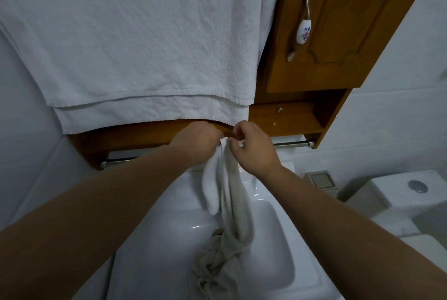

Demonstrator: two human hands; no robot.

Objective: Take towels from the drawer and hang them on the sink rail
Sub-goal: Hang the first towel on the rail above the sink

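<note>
Evidently, both hands readied a white towel [227, 178] below the rail [292, 144].
Left hand [196, 142] and right hand [254, 147] pinched its top edge, letting it dangle into the sink [154, 239].

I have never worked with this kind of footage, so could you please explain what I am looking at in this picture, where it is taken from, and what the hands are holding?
There is no machine here: a person wears a wide-angle camera on the head, looking forward and down, so both bare arms reach in from the bottom. The left hand and right hand together pinch the top of a small white towel, which hangs down into the white sink. A crumpled greyish cloth lies in the basin. Just behind the hands runs the metal rail under a wooden cabinet. A large white towel already hangs above. A toilet stands at the right.
</note>
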